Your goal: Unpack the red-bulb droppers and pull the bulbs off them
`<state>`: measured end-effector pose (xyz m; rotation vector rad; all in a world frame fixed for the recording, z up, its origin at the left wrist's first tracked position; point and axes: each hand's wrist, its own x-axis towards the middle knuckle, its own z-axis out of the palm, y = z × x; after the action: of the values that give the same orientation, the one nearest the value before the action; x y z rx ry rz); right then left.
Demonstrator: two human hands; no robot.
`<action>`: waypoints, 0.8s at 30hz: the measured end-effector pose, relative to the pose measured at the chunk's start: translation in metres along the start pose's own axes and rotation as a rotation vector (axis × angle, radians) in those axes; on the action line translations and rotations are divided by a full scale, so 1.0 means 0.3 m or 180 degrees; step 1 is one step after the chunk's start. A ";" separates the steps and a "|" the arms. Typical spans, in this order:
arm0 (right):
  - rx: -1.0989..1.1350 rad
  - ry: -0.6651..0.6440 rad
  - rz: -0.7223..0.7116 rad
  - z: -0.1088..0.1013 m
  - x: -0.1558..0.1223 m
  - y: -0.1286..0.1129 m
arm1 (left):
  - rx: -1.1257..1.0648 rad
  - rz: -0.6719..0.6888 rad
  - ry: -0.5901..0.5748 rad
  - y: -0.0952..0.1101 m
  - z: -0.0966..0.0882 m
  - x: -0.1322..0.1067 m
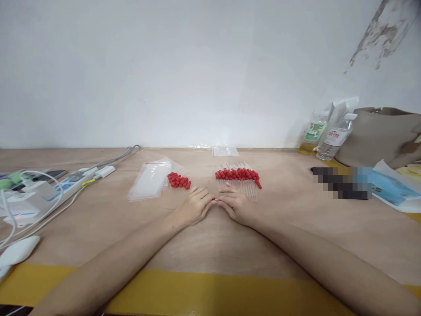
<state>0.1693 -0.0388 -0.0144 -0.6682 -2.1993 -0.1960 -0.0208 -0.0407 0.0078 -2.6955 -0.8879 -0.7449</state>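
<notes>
Close together over the middle of the table, both my hands are closed with fingertips nearly meeting. Between the fingers of my left hand (197, 205) a small red rubber dropper bulb (214, 199) shows, mostly covered. My right hand (238, 204) pinches a thin clear dropper tube against it; the fingers hide most of it. Just beyond my left hand lies a pile of loose red rubber bulbs (178, 180). Past my right hand, several clear droppers (238, 174) with red bulbs lie side by side in a row, partly covered by that hand.
Clear plastic bags (149, 181) are stacked at the left, and another small bag (225, 152) lies by the wall. A power strip (59, 191) with cables and a white mouse (19, 251) are far left. Bottles (336, 137), a beige bag (378, 136) and a blue packet (393, 186) stand right.
</notes>
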 end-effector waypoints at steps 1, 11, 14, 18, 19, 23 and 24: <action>-0.0004 -0.0009 -0.0002 -0.002 -0.001 -0.003 | 0.0035 0.0020 -0.0046 0.000 -0.002 0.001; -0.0218 -0.0206 -0.0162 -0.030 -0.008 -0.025 | -0.0332 -0.0165 -0.0384 0.002 -0.008 -0.005; -0.0286 -0.0204 -0.0256 -0.039 -0.005 -0.031 | -0.0474 -0.0231 -0.0530 -0.001 -0.011 -0.011; -0.0411 -0.0187 -0.0428 -0.042 -0.005 -0.034 | -0.0564 -0.0235 -0.0621 -0.001 -0.020 -0.018; -0.0440 -0.0174 -0.0485 -0.041 -0.005 -0.034 | -0.0590 -0.0234 -0.0649 -0.002 -0.021 -0.019; -0.0602 -0.0063 -0.0702 -0.043 -0.012 -0.032 | -0.0751 -0.0290 -0.0719 -0.002 -0.025 -0.024; -0.0653 -0.0039 -0.0764 -0.045 -0.014 -0.032 | -0.0805 -0.0300 -0.0727 -0.002 -0.026 -0.026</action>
<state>0.1754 -0.0533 -0.0080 -0.5140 -2.2878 -0.5483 -0.0295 -0.0468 0.0104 -3.0277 -1.0419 -0.6121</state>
